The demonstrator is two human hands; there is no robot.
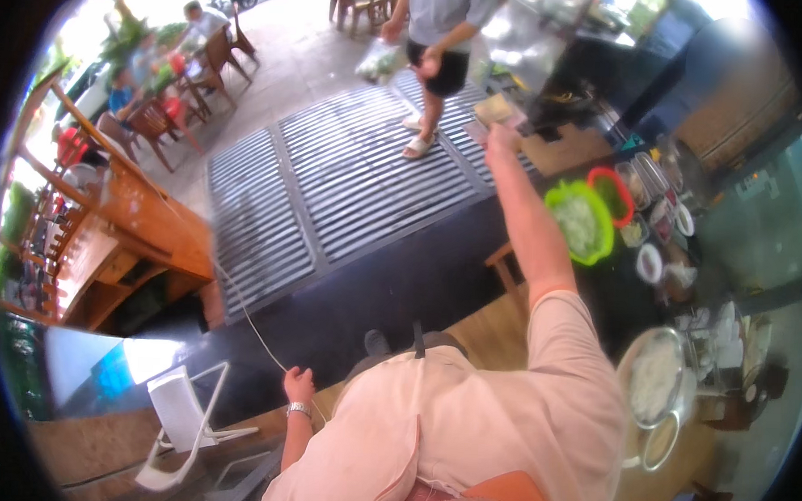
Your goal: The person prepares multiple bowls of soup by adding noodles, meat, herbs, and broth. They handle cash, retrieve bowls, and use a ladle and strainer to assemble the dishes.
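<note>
My right hand (504, 139) reaches far forward, its fingers on flat yellowish and pinkish pieces that look like paper (493, 111), beside a brown cardboard piece (563, 149). My left hand (299, 384), with a metal watch on its wrist, is low at the left, its fingers curled around a thin pale cord (253, 322). The cord runs up towards an orange-brown wooden structure (183, 234). Below my right hand, a bright green basket (580, 223) holds whitish food, next to a red-rimmed container (610, 196). My right fingertips are too blurred for detail.
A person in a grey shirt (448, 14) stands on a metal floor grating (370, 182), holding a clear bag (378, 60). Lidded tubs (649, 263) and a large bowl of white food (656, 379) line the right. A white folding chair (179, 409) stands lower left. People sit at tables further off.
</note>
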